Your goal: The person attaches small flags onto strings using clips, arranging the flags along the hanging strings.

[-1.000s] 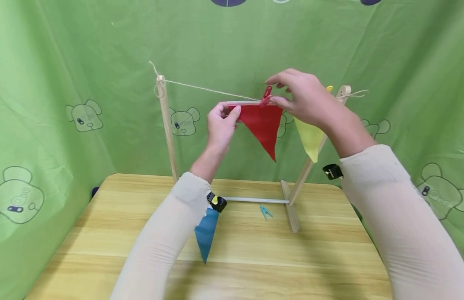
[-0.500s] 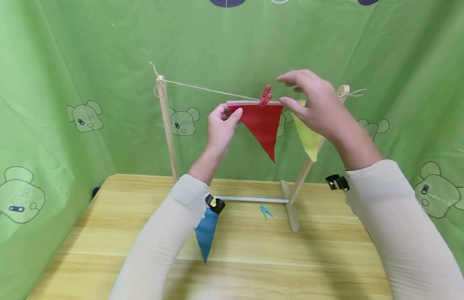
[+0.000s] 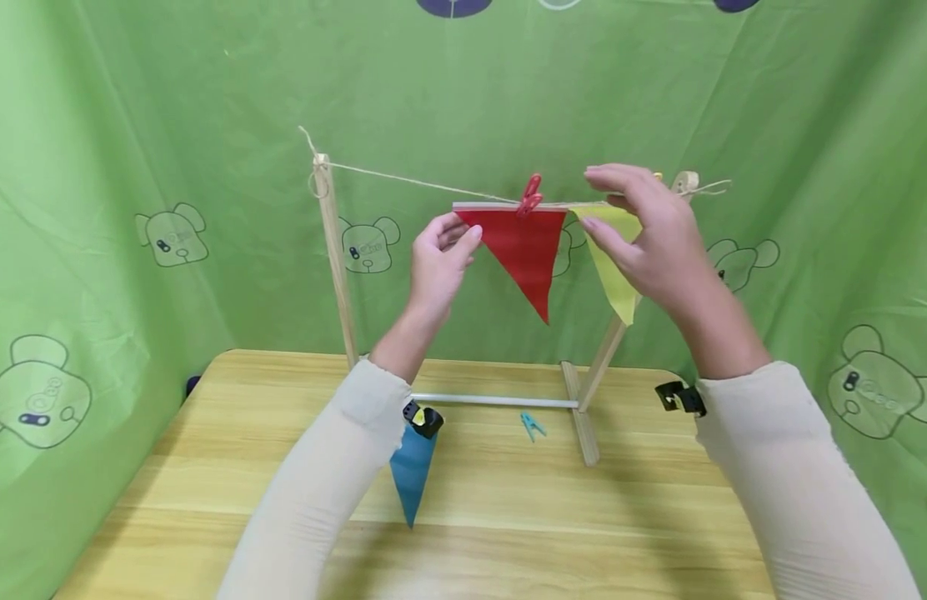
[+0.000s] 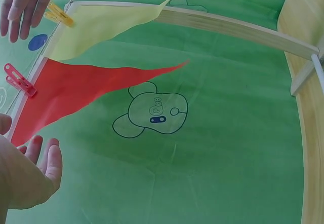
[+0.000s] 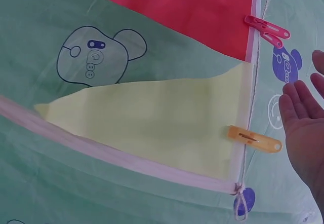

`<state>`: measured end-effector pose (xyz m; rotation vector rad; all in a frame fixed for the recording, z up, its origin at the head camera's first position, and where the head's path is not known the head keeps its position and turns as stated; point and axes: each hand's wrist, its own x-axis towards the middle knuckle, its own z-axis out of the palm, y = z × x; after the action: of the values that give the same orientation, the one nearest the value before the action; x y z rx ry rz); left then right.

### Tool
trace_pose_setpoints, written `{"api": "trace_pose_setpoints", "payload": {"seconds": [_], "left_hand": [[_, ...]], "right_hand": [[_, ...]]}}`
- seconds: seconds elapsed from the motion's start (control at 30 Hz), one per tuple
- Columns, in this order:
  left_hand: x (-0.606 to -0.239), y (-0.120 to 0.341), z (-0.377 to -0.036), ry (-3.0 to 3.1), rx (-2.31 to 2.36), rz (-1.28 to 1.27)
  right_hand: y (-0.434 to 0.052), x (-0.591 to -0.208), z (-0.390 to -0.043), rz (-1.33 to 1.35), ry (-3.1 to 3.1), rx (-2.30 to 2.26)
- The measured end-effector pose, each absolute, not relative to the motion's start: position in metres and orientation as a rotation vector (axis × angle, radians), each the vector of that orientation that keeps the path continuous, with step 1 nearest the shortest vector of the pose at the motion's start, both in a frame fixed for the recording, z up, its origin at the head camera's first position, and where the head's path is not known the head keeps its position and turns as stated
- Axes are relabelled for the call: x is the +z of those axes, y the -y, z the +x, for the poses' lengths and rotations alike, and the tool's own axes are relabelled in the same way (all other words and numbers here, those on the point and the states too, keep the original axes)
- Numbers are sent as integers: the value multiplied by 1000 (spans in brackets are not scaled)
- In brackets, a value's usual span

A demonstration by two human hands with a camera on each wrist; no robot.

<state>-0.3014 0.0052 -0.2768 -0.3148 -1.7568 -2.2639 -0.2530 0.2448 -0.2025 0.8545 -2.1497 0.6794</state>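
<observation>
Two flags are hanging on the string [image 3: 426,181] between the two wooden posts. The yellow flag [image 3: 612,258] is sitting nearest the right post, held by a yellow peg [image 5: 254,139]. The red flag [image 3: 525,250] is hanging just beside it, held by a red peg [image 3: 531,196] near its right top corner.

Judged from this, two flags are up and one is left. A blue flag [image 3: 412,471] is lying flat on the surface [image 3: 553,517], partly under the left sleeve, and a teal peg [image 3: 532,426] is lying loose near the frame's base rail, well apart from both hands.

The left hand [image 3: 437,267] is at the red flag's left top corner. Its grip seems to be pinching the hem lightly in the head view, but the wrist view shows fingers rather loose, so contact is uncertain.

The right hand [image 3: 647,237] is hovering in front of the yellow flag, its grip spread wide and holding nothing.

The red flag is a flat, unwrinkled triangle with a pale top band, hanging point down.
</observation>
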Motion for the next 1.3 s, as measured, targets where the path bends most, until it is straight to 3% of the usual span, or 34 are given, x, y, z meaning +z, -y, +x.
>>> {"api": "trace_pose_setpoints", "payload": {"seconds": [0.53,1.3], "left_hand": [[-292,11,-285,1788,-2190,-440],[-350,46,-269,2118,-1793,-561]], "right_hand": [[-255,-240,-243,783,2087,883],[-252,-310,-239,749,1974,1197]]}}
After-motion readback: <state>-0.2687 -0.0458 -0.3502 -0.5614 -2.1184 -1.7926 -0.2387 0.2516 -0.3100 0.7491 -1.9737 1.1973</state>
